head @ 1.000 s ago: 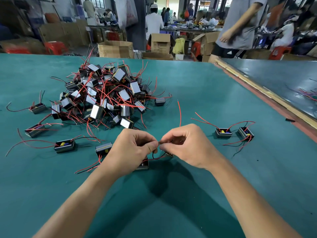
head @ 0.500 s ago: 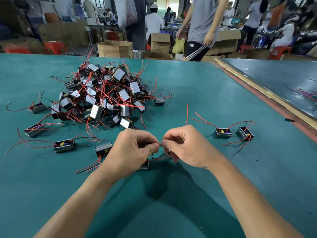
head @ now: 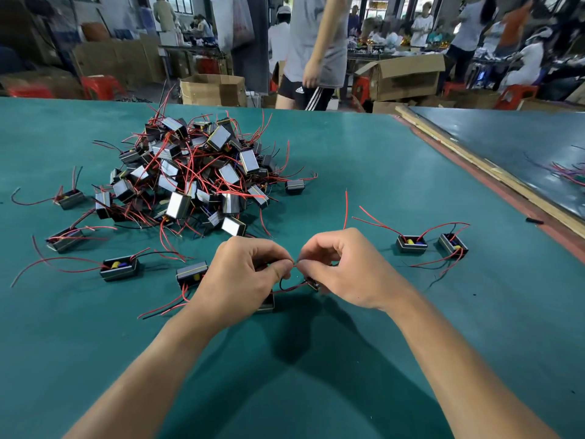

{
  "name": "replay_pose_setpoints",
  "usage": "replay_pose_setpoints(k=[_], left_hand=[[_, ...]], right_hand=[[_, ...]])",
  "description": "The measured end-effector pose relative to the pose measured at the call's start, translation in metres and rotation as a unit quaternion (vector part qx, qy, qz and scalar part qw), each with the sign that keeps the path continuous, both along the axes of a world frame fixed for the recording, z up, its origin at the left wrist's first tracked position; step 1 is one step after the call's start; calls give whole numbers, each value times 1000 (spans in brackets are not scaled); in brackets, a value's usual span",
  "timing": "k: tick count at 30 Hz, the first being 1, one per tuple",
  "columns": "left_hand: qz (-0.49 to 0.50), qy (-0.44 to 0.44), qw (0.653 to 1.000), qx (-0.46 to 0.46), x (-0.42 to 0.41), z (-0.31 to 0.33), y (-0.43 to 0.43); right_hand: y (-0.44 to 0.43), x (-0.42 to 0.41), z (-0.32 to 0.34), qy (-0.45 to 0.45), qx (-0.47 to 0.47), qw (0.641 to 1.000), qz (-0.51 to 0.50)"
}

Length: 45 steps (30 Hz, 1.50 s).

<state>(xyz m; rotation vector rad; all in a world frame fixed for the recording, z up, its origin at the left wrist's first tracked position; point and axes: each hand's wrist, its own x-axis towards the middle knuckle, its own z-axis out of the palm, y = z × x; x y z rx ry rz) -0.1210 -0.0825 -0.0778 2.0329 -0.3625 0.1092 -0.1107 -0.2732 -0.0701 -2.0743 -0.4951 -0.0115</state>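
**Two hands pinch thin wire ends over the green surface [head: 316, 359]**

The left hand [head: 243, 274] and the right hand [head: 345, 270] meet fingertip to fingertip, low over the surface. The fingers of both are curled in. Each hand nips the wire ends [head: 294, 264] between thumb and forefinger, right where the two hands touch. The join is too small to tell whether the ends are twisted together or only held side by side.

Under the pinch, a red and black loop [head: 286, 287] sags between the hands. It leads to a small box [head: 267, 304] on the surface, mostly hidden beneath the left hand. A second dark piece [head: 314, 285] sits just under the right hand's fingers and is perhaps another box. One red wire [head: 346, 210] rises straight up from behind the right hand.

Beyond the left hand lies a heap [head: 196, 182] of the same boxes, tangled in red and black leads. Just left of the left hand sits a loose box [head: 191, 274], and an open box [head: 119, 268] lies further out that way. Well to the right of the right hand stands a pair of boxes [head: 411, 244], near each other with their leads trailing.
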Motion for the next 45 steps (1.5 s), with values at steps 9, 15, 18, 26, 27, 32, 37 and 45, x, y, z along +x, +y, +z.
replay_pose_setpoints(k=[9,15,18,26,27,32,37,45], left_hand=[[-14,97,992,-77,1,3,-1],[-19,93,992,-79,0,2,-2],[-24,73,995,-57,0,0,-3],[-11,8,1000,-22,-3,-4,-8],[-10,10,1000,-24,-2,-3,-8],[-12,43,997,-63,1,-1,-4],[-2,76,993,-93,3,-1,-1],[-7,131,979,-158,4,3,2]], right_hand=[[-3,1,3,-19,-1,1000,-2],[-1,0,1,-17,-14,1000,7],[-1,0,0,-8,-29,1000,-4],[-2,2,-3,76,-25,997,5],[-1,2,-3,66,-20,998,-3],[2,0,0,-23,17,999,-27],[2,0,-1,-51,30,998,-24],[4,3,-6,-74,26,996,-47]])
